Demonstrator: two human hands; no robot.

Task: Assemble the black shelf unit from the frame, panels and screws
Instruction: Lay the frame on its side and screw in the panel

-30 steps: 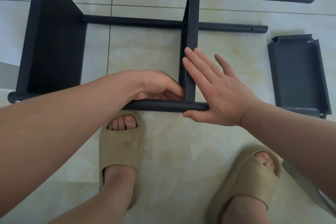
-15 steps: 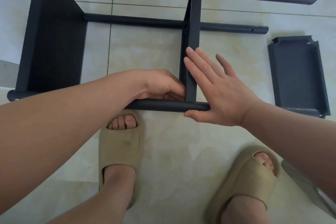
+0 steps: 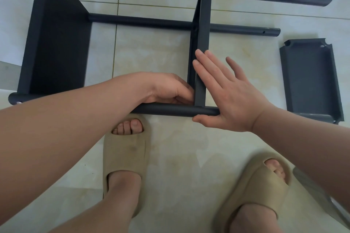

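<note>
Nothing has visibly moved since half a second ago: both hands stay at the same joint. The right hand (image 3: 231,100) lies flat, fingers straight against the right face of the middle panel (image 3: 204,24), thumb along the near tube (image 3: 170,110) of the black shelf unit (image 3: 56,43), which lies on its side on the tiled floor (image 3: 180,157). Just across that panel, the left hand (image 3: 166,89) is curled into the corner of panel and tube; whether its fingertips pinch anything cannot be told. Well right of the flat hand lies a loose panel (image 3: 310,77), apart from the unit.
</note>
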